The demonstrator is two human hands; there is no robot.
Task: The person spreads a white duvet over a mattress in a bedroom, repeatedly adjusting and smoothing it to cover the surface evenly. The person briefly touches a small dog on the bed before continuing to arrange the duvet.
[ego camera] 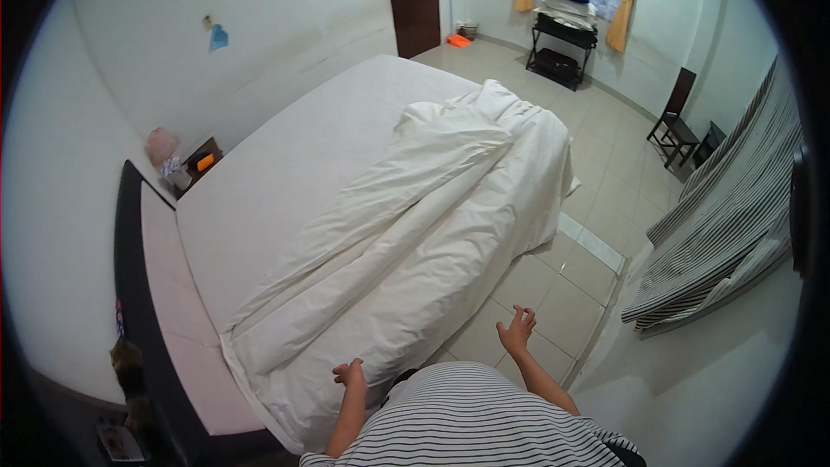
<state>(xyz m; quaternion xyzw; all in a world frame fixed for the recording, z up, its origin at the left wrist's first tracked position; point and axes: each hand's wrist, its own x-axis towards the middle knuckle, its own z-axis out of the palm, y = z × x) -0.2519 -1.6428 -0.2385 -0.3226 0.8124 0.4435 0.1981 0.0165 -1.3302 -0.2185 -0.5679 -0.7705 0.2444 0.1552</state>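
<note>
A bed with a bare white mattress (279, 162) lies before me. Along its near side a rumpled white sheet (415, 246) is bunched in long folds, and its far end hangs over the mattress edge toward the floor. My left hand (350, 373) is over the near edge of the sheet, fingers bent and holding nothing; whether it touches the cloth is hard to tell. Off to the right, my right hand (517, 331) is raised above the floor tiles, empty, with its fingers spread and curled.
A padded pink headboard (181, 337) with a dark frame closes the bed's left end. Tiled floor (551, 279) runs between bed and wall, under a striped curtain (720, 253). A wooden chair (677, 126) and a black rack (564, 45) with pillows stand farther off.
</note>
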